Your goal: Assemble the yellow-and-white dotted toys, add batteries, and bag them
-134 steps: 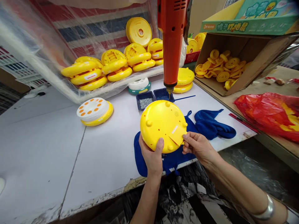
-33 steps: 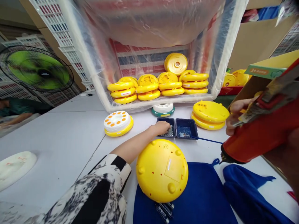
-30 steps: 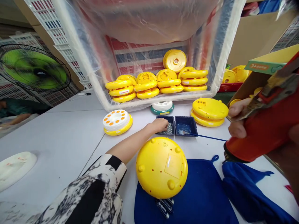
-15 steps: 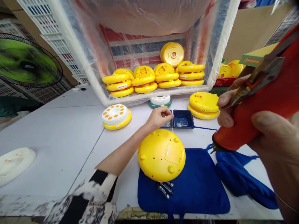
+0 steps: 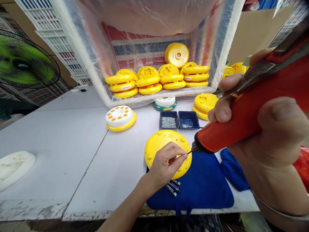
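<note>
A round yellow toy base (image 5: 158,145) lies bottom-up on a blue cloth (image 5: 205,185) near the table's front edge. My left hand (image 5: 166,164) hovers over it with fingertips pinched at the tip of the driver bit, holding something too small to make out. My right hand (image 5: 263,129) is wrapped round an orange electric screwdriver (image 5: 231,129), whose bit points at the pinched fingers above the base. Several black batteries (image 5: 172,188) lie on the cloth beside the base.
Two small blue trays (image 5: 179,120), one with screws, sit behind the base. A white-and-orange toy (image 5: 120,117) lies to the left. Stacked yellow toys (image 5: 154,80) fill a plastic-lined crate; two more (image 5: 204,104) stand at right. A green fan (image 5: 24,61) is far left.
My left hand left the screw tray and came back over the yellow base with fingers pinched. The screwdriver swung down and left, its bit now meeting those fingers.
</note>
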A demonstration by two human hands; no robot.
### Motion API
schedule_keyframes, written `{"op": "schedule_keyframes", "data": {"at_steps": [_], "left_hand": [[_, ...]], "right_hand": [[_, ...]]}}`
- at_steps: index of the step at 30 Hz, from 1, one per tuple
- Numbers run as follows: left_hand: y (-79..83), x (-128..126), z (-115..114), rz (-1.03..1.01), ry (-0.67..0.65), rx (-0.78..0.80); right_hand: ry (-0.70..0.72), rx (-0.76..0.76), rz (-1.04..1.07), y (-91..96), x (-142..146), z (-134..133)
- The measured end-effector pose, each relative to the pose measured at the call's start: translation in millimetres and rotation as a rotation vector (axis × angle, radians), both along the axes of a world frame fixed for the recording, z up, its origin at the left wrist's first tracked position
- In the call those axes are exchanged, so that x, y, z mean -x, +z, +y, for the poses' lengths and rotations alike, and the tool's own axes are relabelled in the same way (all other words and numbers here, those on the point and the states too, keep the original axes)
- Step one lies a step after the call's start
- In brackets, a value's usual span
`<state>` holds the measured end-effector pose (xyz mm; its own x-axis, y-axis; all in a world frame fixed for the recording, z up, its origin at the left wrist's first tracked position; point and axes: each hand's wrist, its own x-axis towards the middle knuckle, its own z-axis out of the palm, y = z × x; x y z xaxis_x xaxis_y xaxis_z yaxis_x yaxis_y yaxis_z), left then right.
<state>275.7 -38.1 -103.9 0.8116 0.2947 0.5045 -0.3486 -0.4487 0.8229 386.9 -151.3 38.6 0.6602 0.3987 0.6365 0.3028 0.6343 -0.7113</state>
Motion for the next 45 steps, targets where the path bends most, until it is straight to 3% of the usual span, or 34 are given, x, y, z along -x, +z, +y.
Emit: {"op": "schedule_keyframes", "data": {"at_steps": [15,19,22,26,29,41,45], "left_hand": [[-3.8,1,-10,0.020,-0.022,0.110],[-2.2,3,1,0.158,0.064,-0.046],[-4.7,-2,14,0.199,0.125,-0.301],[-17.0,-14,28,0.228,0.062,-0.650],[-26.9,-19,31,0.252,0.017,-0.791],[-28.5,-18,29,0.241,0.020,-0.808],[-28.3,-18,28,0.244,0.020,-0.805]], "right_hand": [[0.054,0.025,0.010,-13.2,2,-7],[0.066,0.028,-0.072,-21.4,-6,-6],[0.060,0.010,-0.135,-34.0,-16,-3],[0.012,0.020,-0.155,-54.0,-29,4],[-0.051,0.074,-0.170,-65.7,-33,9],[-0.119,0.196,-0.172,-85.5,-38,11],[-0.086,0.168,-0.162,-89.2,-37,13]]}}
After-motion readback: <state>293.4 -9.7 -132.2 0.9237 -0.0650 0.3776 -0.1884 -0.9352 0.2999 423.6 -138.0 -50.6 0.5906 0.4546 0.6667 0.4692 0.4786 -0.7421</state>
